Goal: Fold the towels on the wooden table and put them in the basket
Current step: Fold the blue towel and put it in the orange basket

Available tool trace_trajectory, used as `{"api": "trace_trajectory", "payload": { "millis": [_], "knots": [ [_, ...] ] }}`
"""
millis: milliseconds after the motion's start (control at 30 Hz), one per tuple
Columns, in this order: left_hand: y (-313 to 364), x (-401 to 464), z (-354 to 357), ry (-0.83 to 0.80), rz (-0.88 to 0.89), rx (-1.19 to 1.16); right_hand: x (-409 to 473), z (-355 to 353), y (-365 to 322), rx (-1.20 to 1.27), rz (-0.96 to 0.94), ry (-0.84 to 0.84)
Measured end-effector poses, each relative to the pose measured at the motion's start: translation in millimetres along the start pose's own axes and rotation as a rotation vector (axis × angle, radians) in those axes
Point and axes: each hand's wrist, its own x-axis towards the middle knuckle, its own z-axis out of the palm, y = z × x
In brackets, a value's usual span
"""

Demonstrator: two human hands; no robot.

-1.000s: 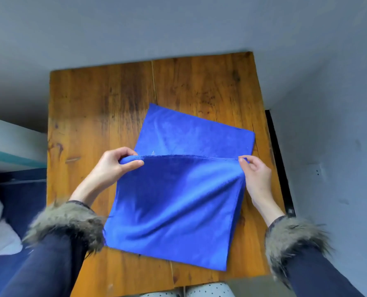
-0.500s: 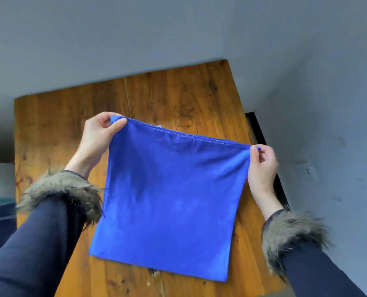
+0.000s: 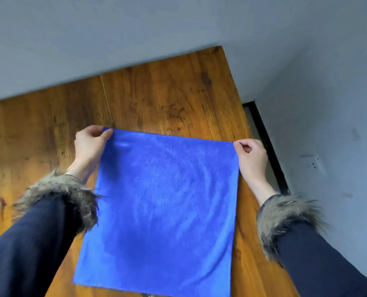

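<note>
One towel (image 3: 163, 202), blue, plush, roughly square, spread flat in front of the camera over the table (image 3: 167, 99). Top edge taut between two hands; bottom edge hangs toward the near end of the table. Whether the lower part touches the wood cannot be told.

Left hand (image 3: 90, 142): pinches the top left corner of the towel, thumb over the hem, fingers curled behind the cloth. Wrist comes out of a fur cuff (image 3: 62, 196) on a dark navy sleeve (image 3: 26, 249).

Right hand (image 3: 252, 156): pinches the top right corner, thumb and forefinger closed on the hem, other fingers curled. Same fur trim and navy sleeve on this arm.

Table: wooden, orange-brown, dark stains and scratches, a seam (image 3: 107, 99) between boards running away from the camera. Far edge meets a grey wall (image 3: 135, 28); right edge lies near a second grey wall (image 3: 338, 103).

Gap beside the right edge of the table: a dark strip (image 3: 268, 146) runs along it, partly hidden behind the right hand.

Wall socket (image 3: 312, 165): pale, on the right-hand wall, well apart from the towel.

Stitched hem visible along the towel's top edge
</note>
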Motion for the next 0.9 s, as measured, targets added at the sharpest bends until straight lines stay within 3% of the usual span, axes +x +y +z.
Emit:
{"api": "trace_trajectory", "payload": {
  "millis": [167, 333, 500, 600, 733, 900],
  "knots": [
    [3.5, 6.4, 2.2, 0.016, 0.126, 0.3, 3.8, -2.8, -5.3, -0.097, -0.009, -0.102],
    [13.9, 11.2, 1.2, -0.153, 0.16, 0.472, 6.2, -4.5, -10.5, -0.143, 0.01, -0.191],
    [16.3, 12.8, -2.0, -0.23, 0.242, 0.61, 2.4, -3.1, -8.4, -0.247, -0.119, -0.242],
    [17.8, 8.8, -4.7, -0.2, 0.265, 0.572, 3.0, -3.0, -6.1, -0.29, -0.186, -0.266],
    [13.8, 6.8, -12.8, -0.136, 0.163, 0.364, 5.6, -1.7, -7.8, -0.389, -0.189, -0.291],
    [9.5, 9.5, -30.7, -0.113, 0.17, 0.099, 16.7, -2.7, -28.0, -0.132, -0.148, -0.231]
  ]
}}
